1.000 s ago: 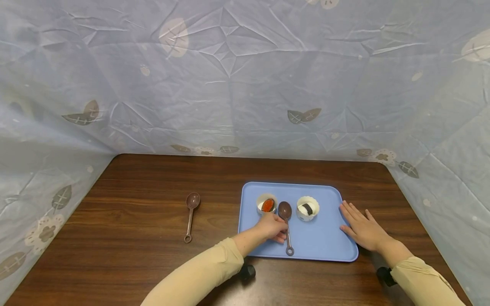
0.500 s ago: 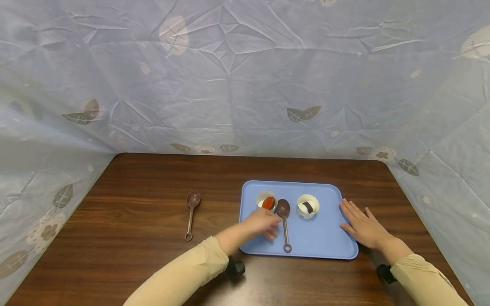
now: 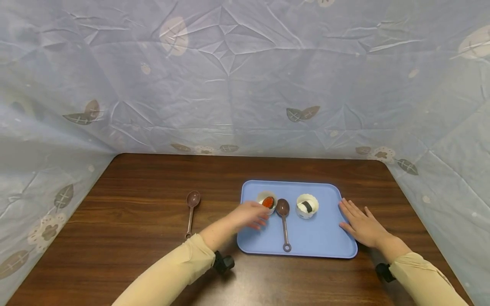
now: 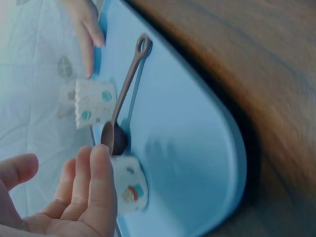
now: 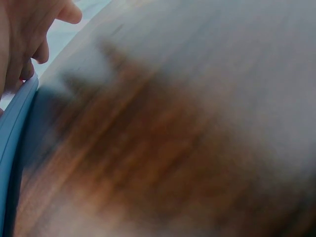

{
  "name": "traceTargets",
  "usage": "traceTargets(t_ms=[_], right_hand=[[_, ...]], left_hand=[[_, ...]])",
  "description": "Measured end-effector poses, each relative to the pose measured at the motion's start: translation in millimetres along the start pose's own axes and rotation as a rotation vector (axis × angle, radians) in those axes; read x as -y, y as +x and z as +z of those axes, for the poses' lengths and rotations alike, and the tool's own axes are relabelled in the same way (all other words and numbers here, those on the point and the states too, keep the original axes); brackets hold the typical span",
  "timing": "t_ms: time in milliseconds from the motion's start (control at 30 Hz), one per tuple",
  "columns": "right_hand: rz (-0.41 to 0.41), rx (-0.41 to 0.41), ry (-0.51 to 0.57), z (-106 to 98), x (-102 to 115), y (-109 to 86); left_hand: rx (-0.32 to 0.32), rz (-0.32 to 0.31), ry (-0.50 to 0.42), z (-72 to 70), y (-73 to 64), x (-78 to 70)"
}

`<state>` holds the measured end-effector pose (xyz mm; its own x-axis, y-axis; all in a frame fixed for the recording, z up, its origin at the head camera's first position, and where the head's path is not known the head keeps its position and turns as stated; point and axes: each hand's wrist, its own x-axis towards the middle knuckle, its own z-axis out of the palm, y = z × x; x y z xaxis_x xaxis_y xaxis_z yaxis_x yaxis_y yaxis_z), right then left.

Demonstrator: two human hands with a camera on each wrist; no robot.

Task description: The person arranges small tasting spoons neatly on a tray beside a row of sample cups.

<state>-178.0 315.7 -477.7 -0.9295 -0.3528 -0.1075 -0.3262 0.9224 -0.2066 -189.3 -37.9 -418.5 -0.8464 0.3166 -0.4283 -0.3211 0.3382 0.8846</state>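
My left hand (image 3: 249,215) hovers over the left part of the blue tray (image 3: 317,242), fingers loosely extended and holding nothing. Just beyond its fingertips stands a small white cup (image 3: 261,196) with a red-topped sushi piece (image 3: 268,202) in it. A brown spoon (image 3: 283,208) lies on the tray between that cup and a second white cup (image 3: 312,199), which contains a white sushi piece with a black band (image 3: 307,207). In the left wrist view the spoon (image 4: 129,84) is apart from my fingers. My right hand (image 3: 361,225) rests at the tray's right edge, fingers straight.
Another brown spoon (image 3: 193,199) lies on the wooden table (image 3: 145,199), left of the tray. My left forearm is close to its handle end. A patterned grey-blue sheet (image 3: 229,106) hangs behind the table and along both sides.
My left hand has let go of the spoon on the tray and moved left, away from it. The spoon's handle has shifted slightly left. My right hand has stayed at the tray's edge.
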Motion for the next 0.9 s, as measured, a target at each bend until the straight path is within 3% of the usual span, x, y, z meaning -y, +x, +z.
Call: traceTargets(t_ms=[300, 633, 900], right_hand=[[0.002, 0.001, -0.002, 0.2, -1.4, 0.8], [-0.001, -0.014, 0.013, 5.7, -6.3, 0.8], [0.001, 0.015, 0.005, 1.7, -5.5, 0.8]], left_hand=[[-0.013, -0.035, -0.069, -32.0, -4.5, 2.9], [-0.033, -0.021, -0.059, -79.1, -14.3, 14.0], [-0.053, -0.048, -0.057, -107.8, -22.8, 21.2]])
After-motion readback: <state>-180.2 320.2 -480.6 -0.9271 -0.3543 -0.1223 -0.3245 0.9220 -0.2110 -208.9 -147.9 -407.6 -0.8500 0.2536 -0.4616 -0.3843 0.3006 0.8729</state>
